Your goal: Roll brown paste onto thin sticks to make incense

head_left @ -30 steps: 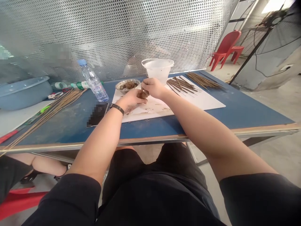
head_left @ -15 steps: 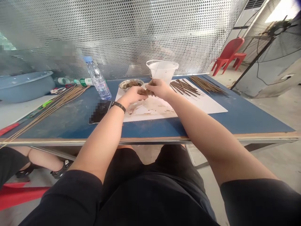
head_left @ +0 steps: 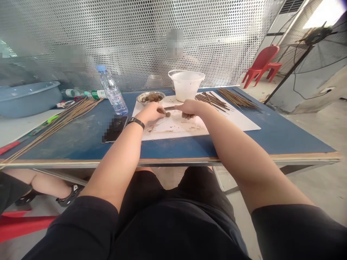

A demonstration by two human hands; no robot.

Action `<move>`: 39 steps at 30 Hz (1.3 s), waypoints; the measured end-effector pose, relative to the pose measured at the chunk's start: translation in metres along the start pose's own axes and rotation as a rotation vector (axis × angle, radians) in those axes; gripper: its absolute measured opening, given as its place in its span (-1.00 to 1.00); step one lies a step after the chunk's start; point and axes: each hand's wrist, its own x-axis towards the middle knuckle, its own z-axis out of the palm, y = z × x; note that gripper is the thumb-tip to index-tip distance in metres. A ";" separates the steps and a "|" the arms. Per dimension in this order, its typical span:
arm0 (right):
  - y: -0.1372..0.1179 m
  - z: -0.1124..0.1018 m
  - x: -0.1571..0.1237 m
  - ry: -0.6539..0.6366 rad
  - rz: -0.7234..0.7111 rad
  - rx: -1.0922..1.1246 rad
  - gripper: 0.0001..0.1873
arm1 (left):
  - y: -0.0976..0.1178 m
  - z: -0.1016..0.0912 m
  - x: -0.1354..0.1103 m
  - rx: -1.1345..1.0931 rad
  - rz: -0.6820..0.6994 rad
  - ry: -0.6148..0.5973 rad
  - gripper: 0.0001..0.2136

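My left hand [head_left: 153,112], with a dark band at its wrist, is closed over the white board [head_left: 176,131]. A small round brown lump [head_left: 168,114] shows at its fingertips. Between my hands lies a short brown-coated stick [head_left: 170,108], its left end beside the left fingers. My right hand [head_left: 192,108] has its index finger and thumb at the stick's right end, the other fingers curled under and stained brown. Just behind my left hand stands a metal bowl [head_left: 139,97] of brown paste. The white bucket [head_left: 187,85] is behind my right hand.
Brown-coated sticks [head_left: 213,101] lie on the board's right, with another bundle [head_left: 238,98] beyond. At left are a water bottle [head_left: 115,94], a phone [head_left: 115,130], long thin sticks [head_left: 59,122] and a blue basin [head_left: 29,101]. A perforated metal screen [head_left: 130,43] rises behind the table.
My hands have moved apart, the right one to the right and lower, turning knuckles up. The brown stick and round lump now show between them. A thin strand above the right hand is gone.
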 end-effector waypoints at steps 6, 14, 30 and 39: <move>-0.013 0.008 -0.003 0.159 -0.221 -0.319 -0.60 | -0.006 -0.003 0.003 0.009 0.017 0.057 -0.85; -0.016 0.035 -0.002 0.187 -0.424 -0.496 -0.66 | 0.007 0.000 -0.001 -0.102 0.025 0.113 -0.75; -0.043 0.052 -0.026 0.112 -0.302 -0.644 -0.61 | 0.003 -0.004 0.000 -0.253 -0.038 0.128 -0.69; -0.042 0.043 -0.031 0.033 -0.263 -0.743 -0.71 | 0.012 -0.004 -0.007 -0.365 -0.055 0.126 -0.70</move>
